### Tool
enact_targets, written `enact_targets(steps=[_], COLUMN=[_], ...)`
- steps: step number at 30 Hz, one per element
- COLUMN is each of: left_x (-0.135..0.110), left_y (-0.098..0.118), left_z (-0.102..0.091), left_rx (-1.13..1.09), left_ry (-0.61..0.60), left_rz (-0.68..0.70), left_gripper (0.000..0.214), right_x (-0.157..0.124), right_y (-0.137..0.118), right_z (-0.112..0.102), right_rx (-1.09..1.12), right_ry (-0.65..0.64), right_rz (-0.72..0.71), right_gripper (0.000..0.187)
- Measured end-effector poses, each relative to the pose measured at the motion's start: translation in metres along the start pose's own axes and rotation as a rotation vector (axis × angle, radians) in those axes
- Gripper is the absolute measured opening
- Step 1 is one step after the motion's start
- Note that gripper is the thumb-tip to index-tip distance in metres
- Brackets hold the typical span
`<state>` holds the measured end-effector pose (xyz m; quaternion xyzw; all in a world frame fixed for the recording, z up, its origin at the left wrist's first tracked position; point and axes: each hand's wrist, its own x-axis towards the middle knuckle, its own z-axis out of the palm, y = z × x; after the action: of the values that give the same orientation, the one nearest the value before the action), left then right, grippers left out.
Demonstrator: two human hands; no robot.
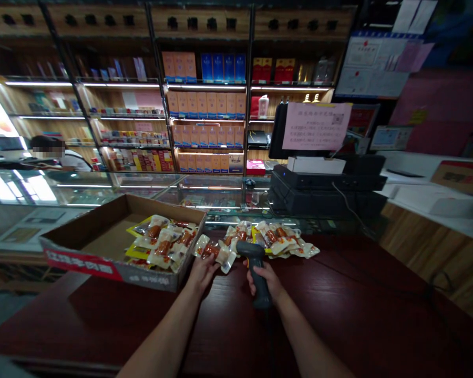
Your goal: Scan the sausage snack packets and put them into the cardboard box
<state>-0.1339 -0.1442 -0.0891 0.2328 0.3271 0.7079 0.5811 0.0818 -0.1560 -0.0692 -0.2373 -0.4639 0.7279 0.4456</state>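
Packet under my left grip, scanner in my right

My left grip [206, 270] has its fingers closed on the near edge of a clear-and-white packet [224, 255] with something reddish-brown inside. The packet sits just beside the right wall of an open cardboard box [150, 278]; whether it rests on the surface [228, 325] or is raised a little, I cannot tell. My right grip [263, 281] is wrapped around the handle of a dark grey handheld scanner [259, 286], which I hold upright with its head at the top, near the packet and to its right.

Beyond the scanner, a pile of similar packets [278, 236] lies across the far part of the dark red-brown surface, some showing yellow wrapping. More packets [163, 247] are heaped in the right part of the box, and its left part shows bare cardboard. The box has a red printed band on its near side and stands to my left.

Past the surface runs a glass display counter [220, 184], with dark equipment [327, 184] at its right end and a pink printed sign [317, 126] above that. Lit shelves [208, 86] behind carry rows of orange and blue boxes. At the far left, beyond the glass, I see another person [76, 161], partly hidden by the counter
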Motion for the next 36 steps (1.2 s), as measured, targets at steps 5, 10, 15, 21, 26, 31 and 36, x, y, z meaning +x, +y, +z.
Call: enact_targets(steps=[5,10,15,21,26,31,36], left_x=[0.005,0.005,0.006,0.009,0.01,0.007,0.003], left_y=[-0.002,0.001,0.002,-0.001,-0.001,0.002,0.002], left_z=[-0.002,0.001,-0.001,-0.003,-0.003,0.001,0.009], left_rx=[-0.007,-0.051,-0.057,-0.055,-0.022,-0.027,0.027], left_ry=[-0.018,0.0,-0.026,-0.073,-0.056,0.015,0.042], left_rz=[-0.003,-0.037,-0.086,-0.093,-0.105,-0.097,-0.087], left_gripper=[0.025,0.028,0.023,0.026,0.017,0.011,0.008], right_x=[-0.022,-0.047,-0.05,-0.047,-0.048,-0.048,-0.043], right_y=[-0.001,0.007,0.011,0.011,0.014,0.01,-0.025], right_z=[0.023,0.035,0.036,0.037,0.036,0.036,0.017], right_rx=[-0.289,-0.279,-0.2,-0.195,-0.191,-0.183,-0.148], right_ry=[0.143,0.221,0.229,0.214,0.229,0.222,0.193], right_rz=[0.142,0.15,0.136,0.138,0.151,0.127,-0.042], right_gripper=[0.038,0.04,0.044,0.04,0.039,0.045,0.043])
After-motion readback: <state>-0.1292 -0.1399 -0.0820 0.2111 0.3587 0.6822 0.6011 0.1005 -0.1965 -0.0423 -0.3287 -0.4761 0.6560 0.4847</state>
